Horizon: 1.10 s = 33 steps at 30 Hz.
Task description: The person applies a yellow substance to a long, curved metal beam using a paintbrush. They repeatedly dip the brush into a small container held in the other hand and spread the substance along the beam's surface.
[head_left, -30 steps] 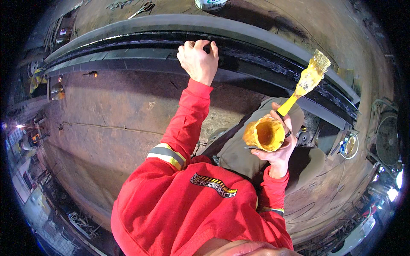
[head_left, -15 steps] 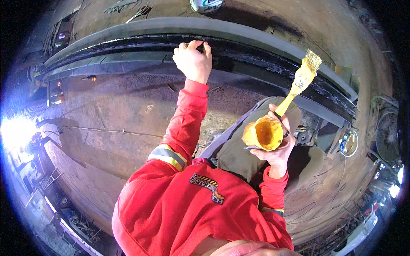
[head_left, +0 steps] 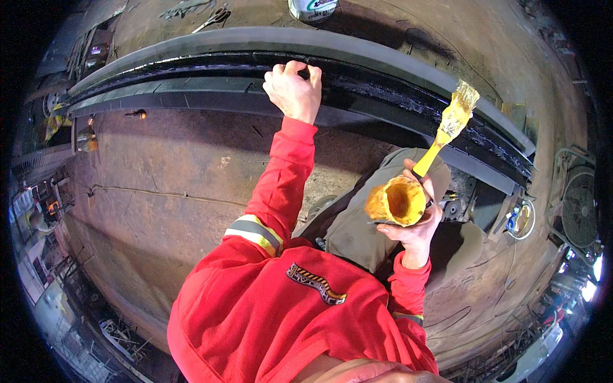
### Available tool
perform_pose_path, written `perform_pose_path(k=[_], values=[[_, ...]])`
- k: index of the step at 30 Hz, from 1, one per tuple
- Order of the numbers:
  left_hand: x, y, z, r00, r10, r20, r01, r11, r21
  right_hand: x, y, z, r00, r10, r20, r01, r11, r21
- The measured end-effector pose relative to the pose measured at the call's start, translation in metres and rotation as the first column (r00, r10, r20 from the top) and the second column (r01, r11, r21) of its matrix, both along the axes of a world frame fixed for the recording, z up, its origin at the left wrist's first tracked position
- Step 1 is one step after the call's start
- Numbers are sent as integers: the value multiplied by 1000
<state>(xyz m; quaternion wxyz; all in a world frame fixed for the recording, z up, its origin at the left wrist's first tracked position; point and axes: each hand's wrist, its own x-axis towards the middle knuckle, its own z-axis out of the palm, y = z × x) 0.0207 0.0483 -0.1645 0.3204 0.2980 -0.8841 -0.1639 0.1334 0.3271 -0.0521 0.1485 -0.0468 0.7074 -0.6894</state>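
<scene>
Left hand [head_left: 294, 91] curls at a long black metal beam [head_left: 211, 60], grip unclear, white round bucket [head_left: 311, 9] beyond at top centre; right hand [head_left: 419, 231] clamps yellow-crusted round cup [head_left: 378, 202] and yellow-handled brush [head_left: 447, 127].

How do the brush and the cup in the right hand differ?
The brush is long and slim; the cup is rounder and hollow. The brush points its bristles away from the person, while the cup turns its open mouth toward the camera. Both look largely yellow and are held in the right hand.
</scene>
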Motion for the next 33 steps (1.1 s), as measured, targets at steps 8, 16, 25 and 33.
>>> perform_pose_path(k=[8, 16, 25, 33], values=[[4, -2, 2, 1000, 20, 21, -20, 1000, 11, -2, 8, -4, 999, 39, -27, -37, 996, 80], [3, -1, 1, 1000, 26, 12, -26, 999, 17, -3, 1, 3, 999, -31, 43, 31, 1000, 1], [-1, 1, -3, 997, 5, -82, -6, 1000, -12, -4, -2, 7, 997, -51, 57, 52, 998, -23], [-9, 6, -10, 990, 82, -115, -81, 997, 13, -4, -3, 4, 996, -66, 67, 70, 997, -45]])
